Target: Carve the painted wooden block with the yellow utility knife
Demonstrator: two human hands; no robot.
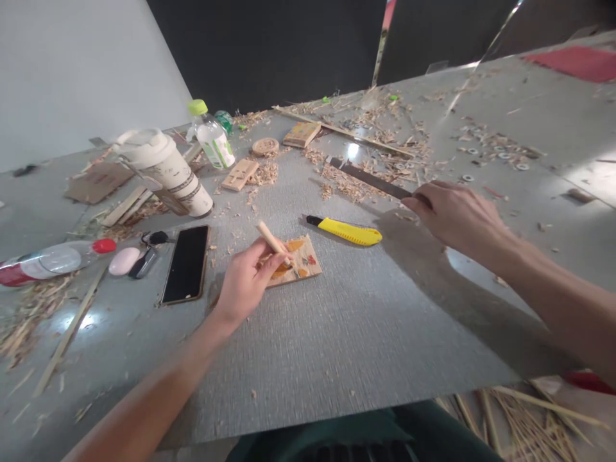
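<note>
The left hand pinches a wooden stick over the painted block on the table, while the right hand, fingers curled, grips what may be a file, which, swung low, could knock the yellow knife.

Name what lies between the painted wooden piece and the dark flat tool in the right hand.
A yellow utility knife lies there, with some wood shavings nearer the dark flat tool, as the head view shows.
</note>
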